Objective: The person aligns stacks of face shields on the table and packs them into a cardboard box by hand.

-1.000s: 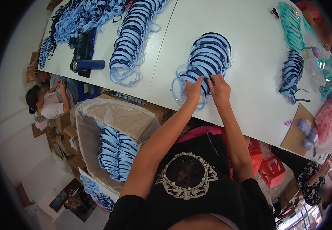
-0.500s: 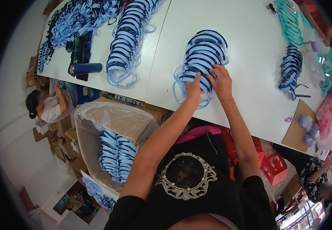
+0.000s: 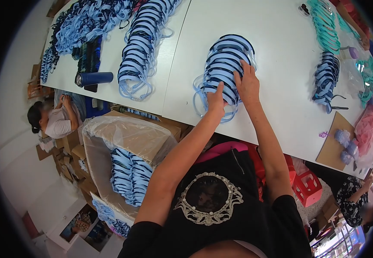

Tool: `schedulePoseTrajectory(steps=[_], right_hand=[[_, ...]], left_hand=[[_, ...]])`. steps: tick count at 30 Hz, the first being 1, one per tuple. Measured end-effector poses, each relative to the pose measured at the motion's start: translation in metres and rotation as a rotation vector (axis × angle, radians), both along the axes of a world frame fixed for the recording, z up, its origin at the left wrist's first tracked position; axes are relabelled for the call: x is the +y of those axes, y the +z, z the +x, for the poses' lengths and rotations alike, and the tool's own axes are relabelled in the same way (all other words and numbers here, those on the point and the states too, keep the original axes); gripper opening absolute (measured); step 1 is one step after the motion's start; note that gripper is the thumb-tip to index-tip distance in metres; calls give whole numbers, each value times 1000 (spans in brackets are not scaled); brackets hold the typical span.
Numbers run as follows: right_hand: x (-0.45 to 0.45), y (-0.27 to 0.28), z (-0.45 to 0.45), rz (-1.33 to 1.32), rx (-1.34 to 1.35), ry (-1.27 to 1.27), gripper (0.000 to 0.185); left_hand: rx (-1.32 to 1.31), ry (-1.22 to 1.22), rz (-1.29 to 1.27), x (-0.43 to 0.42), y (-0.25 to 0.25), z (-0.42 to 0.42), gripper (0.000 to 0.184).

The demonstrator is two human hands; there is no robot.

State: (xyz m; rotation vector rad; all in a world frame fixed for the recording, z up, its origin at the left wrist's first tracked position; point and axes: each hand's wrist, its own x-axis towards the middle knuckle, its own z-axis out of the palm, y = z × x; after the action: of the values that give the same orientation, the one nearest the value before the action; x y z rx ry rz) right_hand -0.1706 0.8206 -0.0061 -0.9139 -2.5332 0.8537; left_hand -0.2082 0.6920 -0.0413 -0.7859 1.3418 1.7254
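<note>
Light-blue and dark-blue curved pieces lie overlapped in a short row (image 3: 228, 56) on the white tabletop (image 3: 283, 81), at the middle of the near edge, thin strap loops trailing from the row's near end. Both hands rest on this row. The left hand (image 3: 216, 101) lies over its near end, thumb extended across the pieces; its other fingers are mostly hidden, so I cannot tell whether it grips anything. The right hand (image 3: 249, 86) is partly open, fingers spread and bent against the row's right side, touching the pieces without closing around any. Left of a seam in the tabletop, a longer row (image 3: 138, 58) of similar pieces stretches from the far edge towards the near one. Beyond it, towards the left edge, are a tangled heap (image 3: 85, 26) and, nearer the near left corner, a dark-blue bottle (image 3: 95, 78) on its side. Turquoise pieces (image 3: 324, 28) and a small blue bundle (image 3: 326, 79) lie towards the right edge, with a brown board (image 3: 329, 148) by the near right corner. Below the near edge, a plastic-lined carton (image 3: 98, 161) holds more blue pieces (image 3: 130, 176).
</note>
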Motion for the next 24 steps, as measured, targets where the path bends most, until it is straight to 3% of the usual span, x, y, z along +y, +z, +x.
schedulePoseTrajectory(steps=[4,7,9,12,19,22,24], right_hand=[[12,5,-19,29,-57,-13,52],[22,5,-30,93,-150,115,54],[25,1,-37,284,-246,268,52],[29,-2,-42,298,-225,281,52],[20,0,-30,322,-69,228,39],[6,7,-19,378,37,131,38],[-1,10,-18,345,1,92,35]], left_hand=[[-17,-35,-51,-1,-5,-1,62],[-20,-30,-48,0,1,-2,63],[-10,-56,0,-4,-6,-2,64],[-8,-49,-12,-4,-8,-2,64],[-2,-21,6,-4,5,-1,64],[77,9,-2,-9,-8,4,55],[-13,-53,-18,-12,-18,2,64]])
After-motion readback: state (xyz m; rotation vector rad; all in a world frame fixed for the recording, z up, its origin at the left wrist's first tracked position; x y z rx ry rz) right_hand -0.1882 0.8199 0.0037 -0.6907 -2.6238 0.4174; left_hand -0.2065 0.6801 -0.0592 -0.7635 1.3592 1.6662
